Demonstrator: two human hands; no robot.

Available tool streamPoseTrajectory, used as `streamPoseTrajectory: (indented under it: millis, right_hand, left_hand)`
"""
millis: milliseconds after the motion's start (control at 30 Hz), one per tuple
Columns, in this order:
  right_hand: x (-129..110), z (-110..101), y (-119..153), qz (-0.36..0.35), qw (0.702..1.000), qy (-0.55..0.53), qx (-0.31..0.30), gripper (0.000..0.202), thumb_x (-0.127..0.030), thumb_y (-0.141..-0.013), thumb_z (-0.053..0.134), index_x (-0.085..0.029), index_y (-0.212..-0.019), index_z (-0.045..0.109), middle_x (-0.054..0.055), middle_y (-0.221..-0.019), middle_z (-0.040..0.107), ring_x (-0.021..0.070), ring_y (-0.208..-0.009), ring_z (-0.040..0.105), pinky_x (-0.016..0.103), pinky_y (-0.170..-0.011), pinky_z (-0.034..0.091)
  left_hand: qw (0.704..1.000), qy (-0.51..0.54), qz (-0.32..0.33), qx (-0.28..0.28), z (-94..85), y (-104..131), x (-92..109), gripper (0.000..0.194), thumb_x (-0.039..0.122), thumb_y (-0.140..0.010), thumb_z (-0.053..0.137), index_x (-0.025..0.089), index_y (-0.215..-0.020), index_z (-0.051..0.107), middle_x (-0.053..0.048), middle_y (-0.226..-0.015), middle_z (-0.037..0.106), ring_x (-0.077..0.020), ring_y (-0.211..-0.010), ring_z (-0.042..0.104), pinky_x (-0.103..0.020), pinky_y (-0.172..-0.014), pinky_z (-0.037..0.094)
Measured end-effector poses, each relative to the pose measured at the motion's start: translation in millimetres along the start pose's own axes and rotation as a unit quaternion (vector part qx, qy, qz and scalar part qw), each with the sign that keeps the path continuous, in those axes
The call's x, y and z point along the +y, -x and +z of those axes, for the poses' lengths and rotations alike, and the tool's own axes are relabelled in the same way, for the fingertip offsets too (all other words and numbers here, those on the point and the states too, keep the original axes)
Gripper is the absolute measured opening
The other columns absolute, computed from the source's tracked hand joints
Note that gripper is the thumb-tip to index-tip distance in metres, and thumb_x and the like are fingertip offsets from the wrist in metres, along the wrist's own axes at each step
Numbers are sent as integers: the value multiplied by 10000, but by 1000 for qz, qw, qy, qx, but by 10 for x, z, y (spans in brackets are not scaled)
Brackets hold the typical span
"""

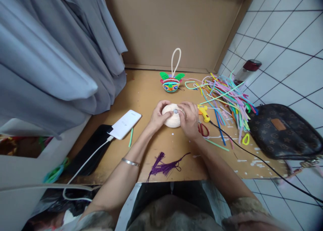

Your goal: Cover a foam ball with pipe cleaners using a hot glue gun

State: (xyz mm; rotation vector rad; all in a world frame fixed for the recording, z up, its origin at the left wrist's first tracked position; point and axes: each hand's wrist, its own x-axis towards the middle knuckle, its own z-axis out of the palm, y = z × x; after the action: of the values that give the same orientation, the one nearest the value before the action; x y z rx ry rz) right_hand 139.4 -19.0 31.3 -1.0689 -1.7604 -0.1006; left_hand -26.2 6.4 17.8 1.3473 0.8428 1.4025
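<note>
Between my two hands is a round cream-coloured ball [172, 122], its surface looking wound or ribbed, with a small grey piece [176, 111] on top. My left hand [161, 116] curls round the ball's left side, thumb on top by the grey piece. On the other side my right hand [188, 118] grips the ball, thumb and fingers close to the same piece. Beyond them stands a colourful lion-head ornament [171, 84] with green ears and a cream loop. A purple tassel [165, 167] lies near the table's front edge.
A yellow glue gun [204, 113] with a black cord and red-handled scissors [204, 130] lie right of my hands. Further right are many pipe cleaners [227, 96], a bottle [248, 71] and a brown bag [285, 131]. Left are a white power bank [126, 124] and a grey curtain [75, 56].
</note>
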Motion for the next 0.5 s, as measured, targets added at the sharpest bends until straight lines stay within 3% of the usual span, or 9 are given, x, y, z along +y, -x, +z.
streamPoseTrajectory:
  millis: [133,300,500]
  right_hand:
    - [-23,-10,14,-35,998,47,-12,329,-276,-1082,425,-226,-1186,733,96,-1109,765,262,-1083,622,420,-980,456]
    - [-17,6,28,-44,996,71,12,311,-258,-1076,454,-220,-1116,761,85,-965,779,258,-1009,629,401,-914,430]
    - [11,23,36,-102,989,109,0,329,-184,-1060,454,-227,-1111,777,75,-961,812,252,-1038,657,409,-936,379]
  left_hand:
    - [1000,3,-2,3,15,11,12,507,390,-668,832,220,-1088,606,-44,-1138,668,-198,-1036,627,-312,-926,527]
    - [1000,8,-14,3,23,16,30,493,378,-668,829,217,-1074,600,-48,-1150,671,-198,-1037,631,-312,-923,534]
    - [1000,4,-10,0,8,11,-1,464,372,-697,818,208,-1077,608,-59,-1180,686,-212,-1071,652,-320,-937,543]
